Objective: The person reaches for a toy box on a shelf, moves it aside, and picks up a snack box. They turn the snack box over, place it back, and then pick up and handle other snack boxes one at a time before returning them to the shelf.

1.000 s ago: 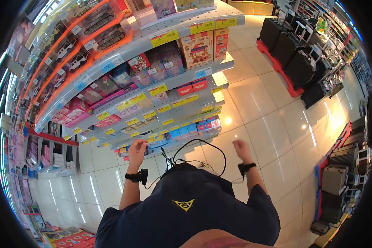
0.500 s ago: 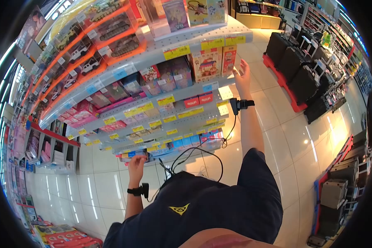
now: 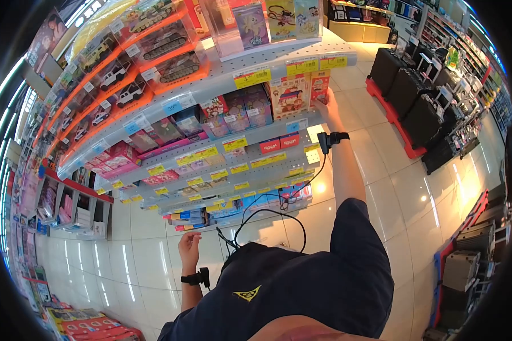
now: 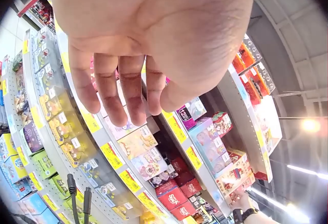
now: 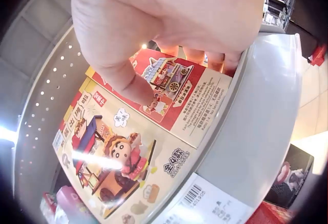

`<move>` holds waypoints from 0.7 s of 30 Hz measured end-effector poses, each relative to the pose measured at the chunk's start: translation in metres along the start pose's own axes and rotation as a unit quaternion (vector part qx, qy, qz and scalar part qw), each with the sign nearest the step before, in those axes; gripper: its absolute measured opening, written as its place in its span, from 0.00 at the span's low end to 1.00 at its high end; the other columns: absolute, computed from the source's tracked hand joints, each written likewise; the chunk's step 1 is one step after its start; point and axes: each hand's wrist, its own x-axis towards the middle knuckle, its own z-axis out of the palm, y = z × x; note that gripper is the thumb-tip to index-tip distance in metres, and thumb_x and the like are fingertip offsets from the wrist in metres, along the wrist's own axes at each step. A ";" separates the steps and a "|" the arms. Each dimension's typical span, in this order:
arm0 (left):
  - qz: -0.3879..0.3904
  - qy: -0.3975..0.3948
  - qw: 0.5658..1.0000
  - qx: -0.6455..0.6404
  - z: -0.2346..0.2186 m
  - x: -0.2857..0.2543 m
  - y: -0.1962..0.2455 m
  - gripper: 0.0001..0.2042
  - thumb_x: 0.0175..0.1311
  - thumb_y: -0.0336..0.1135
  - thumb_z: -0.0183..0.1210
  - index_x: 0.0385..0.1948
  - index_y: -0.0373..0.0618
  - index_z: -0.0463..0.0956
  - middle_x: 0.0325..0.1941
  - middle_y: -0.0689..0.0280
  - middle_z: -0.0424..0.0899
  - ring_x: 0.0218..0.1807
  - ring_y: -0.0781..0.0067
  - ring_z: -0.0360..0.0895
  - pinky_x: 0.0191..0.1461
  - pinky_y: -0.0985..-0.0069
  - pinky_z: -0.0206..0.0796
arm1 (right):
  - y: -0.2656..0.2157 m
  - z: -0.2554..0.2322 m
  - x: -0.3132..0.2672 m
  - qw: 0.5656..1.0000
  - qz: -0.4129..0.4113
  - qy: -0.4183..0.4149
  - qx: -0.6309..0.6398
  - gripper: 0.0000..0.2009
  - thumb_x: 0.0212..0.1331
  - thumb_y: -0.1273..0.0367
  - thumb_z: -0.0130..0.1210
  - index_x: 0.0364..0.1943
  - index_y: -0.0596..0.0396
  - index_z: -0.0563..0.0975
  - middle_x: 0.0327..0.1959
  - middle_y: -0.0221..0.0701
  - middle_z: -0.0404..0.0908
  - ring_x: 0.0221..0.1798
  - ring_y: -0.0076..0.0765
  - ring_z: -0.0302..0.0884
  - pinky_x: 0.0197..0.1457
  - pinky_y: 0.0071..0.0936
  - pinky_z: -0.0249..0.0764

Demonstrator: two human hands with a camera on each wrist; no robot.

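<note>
At the right end of an upper shelf, my right hand (image 3: 328, 111) grips a narrow red-and-cream toy box (image 5: 197, 98) with a food-cart picture. The thumb lies across its front, and the other fingers reach round its far side, partly hidden. Pressed up beside it stands a wider cream box (image 5: 115, 165) with a cartoon figure and cart. My left hand (image 3: 189, 250) hangs low in front of the lower shelves, fingers loosely bent, holding nothing. In the left wrist view its palm (image 4: 148, 24) covers part of the shelves.
Dark boxed toys (image 3: 233, 113) line the same shelf to the left. Above, a display stand (image 3: 279, 28) and cased model vehicles (image 3: 131, 94) sit on top. Black suitcases (image 3: 401, 85) stand across the aisle. A cable (image 3: 301, 227) loops from my waist area.
My right hand has risen from beside my body to the shelf end and taken hold of the narrow red box. The left hand stays low; the view has shifted slightly.
</note>
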 end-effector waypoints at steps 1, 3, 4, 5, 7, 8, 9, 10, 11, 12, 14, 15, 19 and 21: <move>-0.003 -0.002 1.000 0.002 0.001 0.002 0.001 0.05 0.74 0.26 0.58 0.44 0.36 0.80 0.42 0.63 0.86 0.43 0.75 0.82 0.51 0.77 0.73 | 0.004 -0.002 0.001 1.000 -0.005 -0.010 -0.005 0.32 0.56 0.80 0.61 0.67 0.54 0.68 0.52 0.33 0.83 0.49 0.29 0.84 0.51 0.29 0.81; 0.012 -0.013 1.000 -0.012 0.003 0.008 0.001 0.05 0.73 0.26 0.58 0.44 0.36 0.80 0.42 0.64 0.86 0.44 0.76 0.82 0.51 0.78 0.73 | 0.006 -0.003 0.002 1.000 -0.011 -0.012 -0.007 0.32 0.56 0.80 0.62 0.68 0.54 0.67 0.53 0.33 0.83 0.50 0.29 0.84 0.51 0.29 0.81; 0.011 -0.016 1.000 -0.009 0.003 0.011 0.001 0.05 0.73 0.26 0.58 0.44 0.36 0.80 0.42 0.64 0.86 0.44 0.76 0.82 0.51 0.78 0.73 | 0.007 -0.003 0.003 1.000 -0.020 -0.016 -0.009 0.33 0.55 0.80 0.62 0.68 0.54 0.67 0.54 0.34 0.82 0.51 0.29 0.83 0.52 0.29 0.81; 0.013 -0.022 1.000 0.001 0.004 0.014 0.000 0.05 0.73 0.26 0.58 0.44 0.36 0.80 0.42 0.64 0.86 0.44 0.76 0.81 0.51 0.78 0.72 | 0.007 -0.004 0.003 1.000 -0.019 -0.012 -0.008 0.33 0.55 0.80 0.62 0.68 0.54 0.67 0.54 0.34 0.82 0.51 0.29 0.83 0.52 0.29 0.81; 0.015 -0.032 0.999 0.013 0.007 0.015 -0.003 0.05 0.73 0.27 0.59 0.44 0.37 0.80 0.42 0.65 0.86 0.44 0.77 0.81 0.51 0.78 0.72 | 0.003 -0.001 0.004 0.999 0.018 -0.034 0.038 0.34 0.54 0.80 0.64 0.68 0.55 0.66 0.56 0.34 0.82 0.53 0.31 0.83 0.53 0.31 0.81; 0.028 -0.041 0.998 0.034 0.005 0.016 -0.003 0.05 0.73 0.27 0.59 0.45 0.38 0.80 0.43 0.65 0.86 0.44 0.77 0.81 0.51 0.78 0.72 | 0.005 -0.002 -0.002 0.999 0.022 -0.018 0.044 0.34 0.54 0.80 0.64 0.68 0.55 0.66 0.56 0.34 0.82 0.53 0.31 0.83 0.53 0.31 0.81; 0.042 -0.049 0.996 0.054 0.004 0.019 -0.003 0.05 0.74 0.28 0.59 0.45 0.38 0.80 0.43 0.66 0.87 0.44 0.77 0.81 0.50 0.77 0.72 | -0.007 0.006 -0.004 1.000 -0.008 -0.023 0.014 0.35 0.53 0.80 0.66 0.68 0.55 0.66 0.56 0.34 0.82 0.53 0.32 0.84 0.53 0.32 0.81; 0.043 -0.062 0.995 0.071 0.001 0.020 -0.004 0.05 0.74 0.28 0.59 0.45 0.38 0.80 0.43 0.66 0.87 0.44 0.77 0.81 0.50 0.77 0.72 | -0.016 0.013 -0.010 0.999 -0.033 -0.024 -0.015 0.36 0.52 0.79 0.67 0.68 0.55 0.66 0.57 0.33 0.82 0.53 0.32 0.84 0.54 0.33 0.81; 0.029 -0.067 0.996 0.050 0.000 0.018 -0.005 0.05 0.74 0.28 0.59 0.45 0.39 0.80 0.44 0.65 0.87 0.44 0.77 0.81 0.50 0.77 0.73 | -0.013 0.015 -0.012 0.999 -0.042 -0.004 -0.026 0.38 0.49 0.77 0.70 0.68 0.55 0.67 0.56 0.34 0.83 0.53 0.32 0.84 0.54 0.33 0.81; 0.014 -0.070 0.997 0.029 0.001 0.017 -0.005 0.05 0.74 0.29 0.59 0.45 0.39 0.80 0.45 0.65 0.87 0.44 0.77 0.82 0.50 0.77 0.73 | -0.012 0.015 -0.011 0.998 -0.050 0.016 -0.039 0.39 0.47 0.75 0.72 0.67 0.55 0.67 0.55 0.35 0.83 0.52 0.32 0.84 0.53 0.33 0.81; 0.003 -0.095 0.993 0.064 -0.004 0.011 0.002 0.06 0.75 0.30 0.59 0.45 0.39 0.80 0.46 0.64 0.87 0.44 0.75 0.83 0.50 0.76 0.74 | -0.030 0.014 -0.017 0.989 -0.006 0.032 -0.145 0.41 0.41 0.68 0.77 0.65 0.56 0.69 0.50 0.39 0.85 0.51 0.34 0.85 0.53 0.34 0.80; -0.007 -0.102 0.992 0.071 -0.005 0.009 0.008 0.06 0.75 0.31 0.58 0.46 0.40 0.80 0.47 0.63 0.87 0.45 0.74 0.83 0.50 0.75 0.74 | -0.027 0.014 -0.019 0.981 -0.019 0.055 -0.183 0.41 0.40 0.64 0.77 0.64 0.56 0.70 0.49 0.41 0.85 0.51 0.38 0.85 0.53 0.35 0.80; -0.024 -0.131 0.983 0.124 -0.013 0.008 0.030 0.07 0.76 0.32 0.57 0.46 0.39 0.79 0.47 0.62 0.87 0.46 0.72 0.84 0.50 0.75 0.74 | -0.014 0.016 -0.019 0.958 -0.029 0.159 -0.236 0.40 0.40 0.56 0.76 0.59 0.57 0.72 0.47 0.47 0.85 0.52 0.52 0.85 0.56 0.42 0.79; -0.030 -0.140 0.979 0.145 -0.011 0.010 0.038 0.07 0.76 0.32 0.57 0.46 0.38 0.79 0.47 0.61 0.87 0.46 0.71 0.84 0.50 0.75 0.74 | -0.015 0.016 -0.019 0.948 -0.050 0.224 -0.220 0.39 0.41 0.55 0.75 0.58 0.59 0.72 0.48 0.49 0.85 0.53 0.55 0.84 0.57 0.44 0.79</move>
